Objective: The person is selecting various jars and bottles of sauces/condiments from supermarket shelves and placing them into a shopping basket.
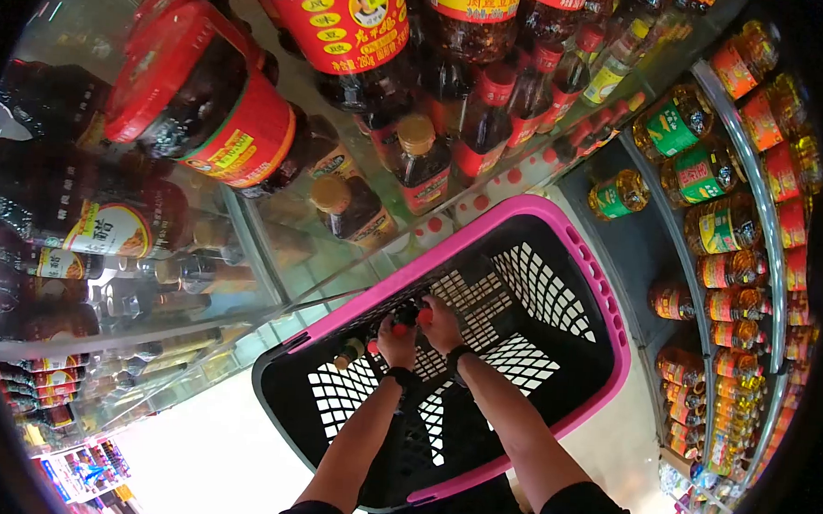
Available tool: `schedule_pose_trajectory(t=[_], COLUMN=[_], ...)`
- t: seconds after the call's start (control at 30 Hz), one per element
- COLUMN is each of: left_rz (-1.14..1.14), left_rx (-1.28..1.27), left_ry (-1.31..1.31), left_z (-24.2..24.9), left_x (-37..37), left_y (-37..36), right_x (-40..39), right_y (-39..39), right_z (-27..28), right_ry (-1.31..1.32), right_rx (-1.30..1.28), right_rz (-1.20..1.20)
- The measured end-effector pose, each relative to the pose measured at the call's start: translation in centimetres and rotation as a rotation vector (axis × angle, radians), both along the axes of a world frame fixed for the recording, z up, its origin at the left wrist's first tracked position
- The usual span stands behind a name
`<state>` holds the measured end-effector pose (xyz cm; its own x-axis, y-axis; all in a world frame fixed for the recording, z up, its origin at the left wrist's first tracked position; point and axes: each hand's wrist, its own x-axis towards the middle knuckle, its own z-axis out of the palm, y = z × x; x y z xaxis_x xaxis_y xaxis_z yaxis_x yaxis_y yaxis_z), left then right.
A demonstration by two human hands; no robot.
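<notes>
Both of my hands reach down inside a black shopping basket point(388, 271) with a pink rim. My left hand point(397, 343) is closed around a dark bottle with a red cap point(400, 330). Right beside it, my right hand point(441, 326) is closed around another dark bottle with a red cap point(424, 317). The fingers hide most of both bottles. To the left of my hands, a bottle with a pale gold-green cap point(348, 353) leans at the basket's side, with a bit of red next to it.
Glass shelves on the left hold sauce bottles point(119, 230) and a large jar with a red lid and handle point(216, 111). More jars point(353, 25) and small bottles point(420, 164) stand above the basket. Rows of cooking oil bottles point(725, 225) fill the metal-railed rack at right.
</notes>
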<state>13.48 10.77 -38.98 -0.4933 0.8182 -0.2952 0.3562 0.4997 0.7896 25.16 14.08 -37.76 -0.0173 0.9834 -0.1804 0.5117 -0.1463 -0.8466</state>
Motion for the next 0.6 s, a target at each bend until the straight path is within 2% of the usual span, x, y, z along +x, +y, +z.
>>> schedule_pose_trajectory(t=[0.07,0.2,0.27,0.33,0.4,0.47,0.53,0.6], left_rz=[-0.084,-0.167,-0.156,-0.168,-0.066,-0.102,-0.034,-0.133], left_rx=[-0.022,0.002,0.123,0.255,0.237,0.047,-0.162,0.023], left_ry=[0.081,0.204,0.105,0.283,0.014,0.24,0.003,0.16], left_z=[0.9,5.8,6.4,9.8,14.0,14.6,15.7,14.3], left_x=[-0.1,0.3,0.5,1.4,2.5,2.6,2.8,3.4], left_y=[0.1,0.2,-1.4,-3.0,-4.8,-7.3,-9.2,-11.4], right_x=[0.3,0.7,1.5,2.2,3.0,4.4,5.6,6.3], right_y=[-0.1,-0.3,-1.1,-1.9,-2.5,-3.5,-4.2,-5.7], right_z=[0.8,3.0,3.4,4.8,7.6,11.2,15.8,18.7], right_ry=[-0.002,-0.064,-0.109,-0.135,-0.098,-0.222,-0.185,0.178], right_rx=[-0.056,-0.139,-0.139,-0.171,-0.181,-0.047,-0.174,-0.109], right_rz=[0.031,0.051,0.102,0.016,-0.08,-0.033,-0.063,-0.202])
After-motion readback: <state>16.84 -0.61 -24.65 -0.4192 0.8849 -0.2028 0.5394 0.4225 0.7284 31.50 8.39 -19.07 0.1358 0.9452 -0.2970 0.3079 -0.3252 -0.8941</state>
